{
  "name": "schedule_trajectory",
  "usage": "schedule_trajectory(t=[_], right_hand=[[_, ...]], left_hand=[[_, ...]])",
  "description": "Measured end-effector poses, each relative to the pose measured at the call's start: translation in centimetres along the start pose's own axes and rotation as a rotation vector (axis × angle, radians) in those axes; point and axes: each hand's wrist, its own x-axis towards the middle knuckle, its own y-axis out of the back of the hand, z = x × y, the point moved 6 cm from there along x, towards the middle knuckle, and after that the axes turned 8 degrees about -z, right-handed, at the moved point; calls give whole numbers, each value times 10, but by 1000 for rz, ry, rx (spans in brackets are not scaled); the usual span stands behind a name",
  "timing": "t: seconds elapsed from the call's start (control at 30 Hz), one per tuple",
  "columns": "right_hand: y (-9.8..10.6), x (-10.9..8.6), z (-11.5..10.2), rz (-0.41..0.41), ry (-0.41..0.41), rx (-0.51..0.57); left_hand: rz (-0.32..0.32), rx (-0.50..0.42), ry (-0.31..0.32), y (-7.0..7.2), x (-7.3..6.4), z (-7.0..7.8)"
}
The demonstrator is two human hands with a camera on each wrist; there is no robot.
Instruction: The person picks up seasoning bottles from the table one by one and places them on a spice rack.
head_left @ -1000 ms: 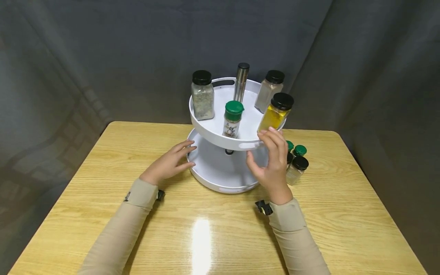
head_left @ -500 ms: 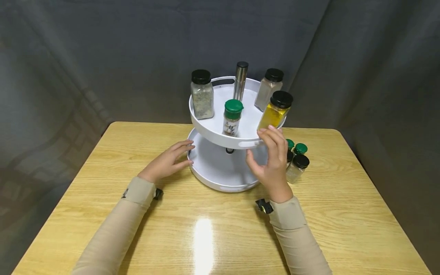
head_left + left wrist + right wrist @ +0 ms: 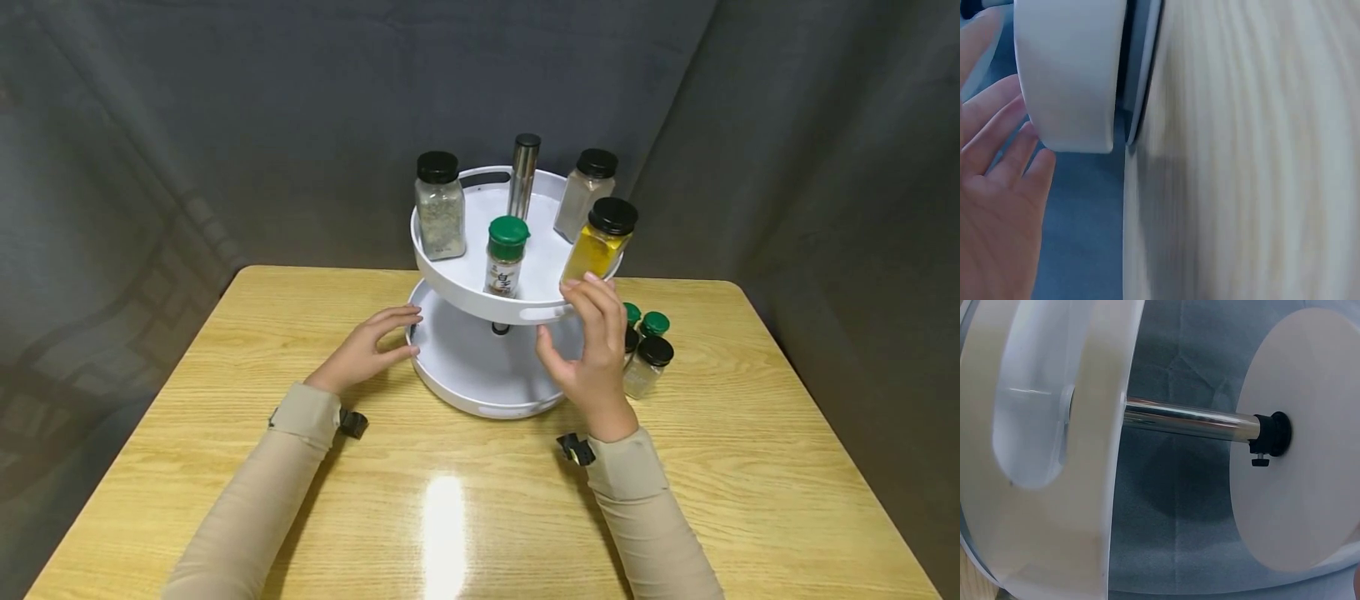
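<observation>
A white two-tier turntable [image 3: 457, 398] stands on the table in the head view. My left hand [image 3: 360, 354] is at the left rim of its lower tray, fingers extended; in the left wrist view its fingertips [image 3: 1044, 164] meet the tray's edge. My right hand [image 3: 596, 358] is at the upper tray's front right rim, fingers gently bent and thumb lower, apart from them. Right behind those fingers stands a black-capped jar of yellow powder [image 3: 596, 252]. A green-capped spice bottle [image 3: 504, 267], a jar of pale flakes [image 3: 441, 217] and a greyish jar [image 3: 581, 204] share the upper tray.
Several small jars with green or black caps [image 3: 645, 371] stand on the wooden table [image 3: 360, 508] right of the turntable. A metal post [image 3: 1191, 419] joins the tiers and rises above the upper one. Dark curtain [image 3: 300, 125] hangs behind and at both sides.
Both hands stay nearly in place. The left hand shifts very slightly. The jars and turntable keep their arrangement; the head view drifts a little.
</observation>
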Motion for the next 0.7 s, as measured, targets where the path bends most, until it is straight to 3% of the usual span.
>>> schedule_trajectory(t=[0.5,0.7], right_hand=[[-1,-2,1,7,-1,6],[-1,-2,1,6,2,11]], left_hand=[[18,-104,-2,-6,-1,-9],[-15,-66,-21,-5,-3,-2]])
